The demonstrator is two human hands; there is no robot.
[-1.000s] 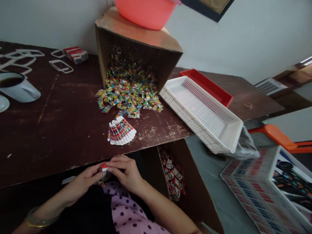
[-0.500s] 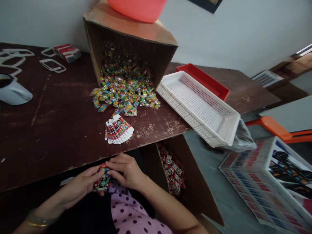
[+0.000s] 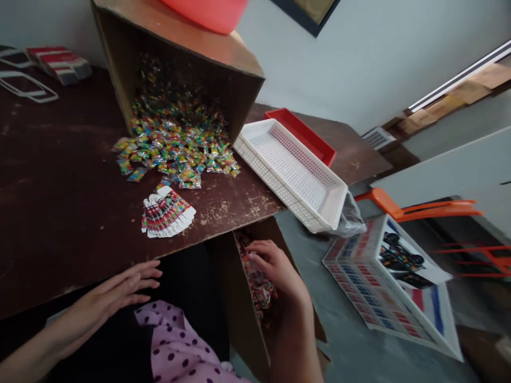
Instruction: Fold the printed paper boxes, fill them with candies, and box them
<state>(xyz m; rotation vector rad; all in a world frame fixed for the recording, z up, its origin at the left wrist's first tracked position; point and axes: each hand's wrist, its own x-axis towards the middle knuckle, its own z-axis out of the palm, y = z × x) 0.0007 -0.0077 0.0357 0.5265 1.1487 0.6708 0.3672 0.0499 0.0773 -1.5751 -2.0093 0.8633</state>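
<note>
My left hand (image 3: 123, 290) hovers over my lap beside the table edge, fingers stretched out and nothing in them. My right hand (image 3: 277, 268) is over the open cardboard box (image 3: 243, 298) below the table edge, fingers loosely bent and apart. Under it, small red printed packets (image 3: 261, 298) fill part of that box, somewhat blurred. On the table, a fanned stack of flat printed red and white cartons (image 3: 167, 213) lies near the front edge. Behind it, small clear bags of colourful candy (image 3: 179, 151) spill from a cardboard box on its side (image 3: 191, 40).
A white perforated tray (image 3: 295, 170) juts past the table's right edge, with a red tray (image 3: 303, 138) behind. A striped crate (image 3: 383, 287) and an orange chair (image 3: 415, 207) stand at right. A red-and-white card stack (image 3: 59, 61) lies back left.
Both hands held a small printed packet over the lap. Now they are apart: my right hand has moved right over the floor box, and my left is open without the packet. The view has shifted right.
</note>
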